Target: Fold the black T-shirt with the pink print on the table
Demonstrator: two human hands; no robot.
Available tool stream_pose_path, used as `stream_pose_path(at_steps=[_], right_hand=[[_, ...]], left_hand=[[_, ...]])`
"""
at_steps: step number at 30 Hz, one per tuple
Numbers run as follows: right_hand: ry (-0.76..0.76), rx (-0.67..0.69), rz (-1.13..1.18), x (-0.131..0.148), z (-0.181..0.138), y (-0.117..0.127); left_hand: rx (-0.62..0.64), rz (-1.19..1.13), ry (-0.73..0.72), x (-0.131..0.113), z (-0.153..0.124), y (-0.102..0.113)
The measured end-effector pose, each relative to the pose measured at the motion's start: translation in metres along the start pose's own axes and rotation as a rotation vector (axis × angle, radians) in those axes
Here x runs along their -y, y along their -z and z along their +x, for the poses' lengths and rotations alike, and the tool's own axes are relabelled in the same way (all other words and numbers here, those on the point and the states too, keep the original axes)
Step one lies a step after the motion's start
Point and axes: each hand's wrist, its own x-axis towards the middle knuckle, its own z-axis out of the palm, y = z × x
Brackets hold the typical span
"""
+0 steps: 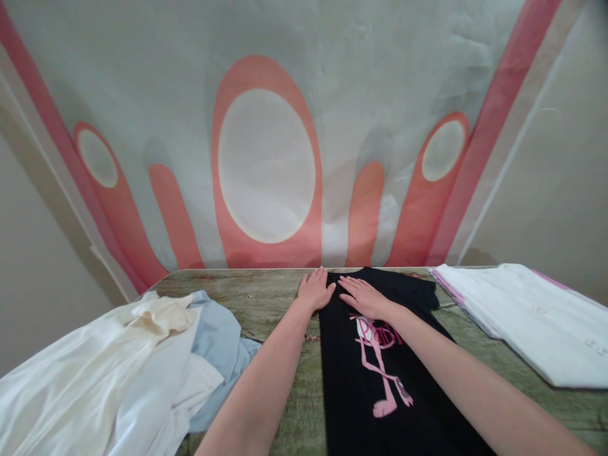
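Observation:
A black T-shirt (380, 386) with a pink cartoon print lies stretched along the wooden table (266, 304), running from the near edge to the far edge. My left hand (315, 290) lies flat and open at the shirt's far left corner, partly on the table. Beside it my right hand (363, 296) is also flat and open, pressed on the black cloth near the shirt's top. Both forearms reach out over the table, the right one across the print.
A loose heap of white and cream garments (95, 373) with a light blue one (216, 335) covers the table's left side. A folded white stack (527, 316) over something pink sits at the right. A pink and grey patterned wall hanging (266, 158) rises behind the far edge.

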Motion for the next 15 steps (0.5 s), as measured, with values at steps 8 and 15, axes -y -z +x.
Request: stream_pose_path(at_steps=[8, 15], right_hand=[[-0.190, 0.038, 0.010, -0.014, -0.015, 0.008], [0.008, 0.032, 0.082, 0.028, -0.036, 0.022]], left_hand=[[-0.222, 0.024, 0.225, 0.021, -0.006, 0.011], [-0.254, 0.018, -0.066, -0.009, -0.004, 0.019]])
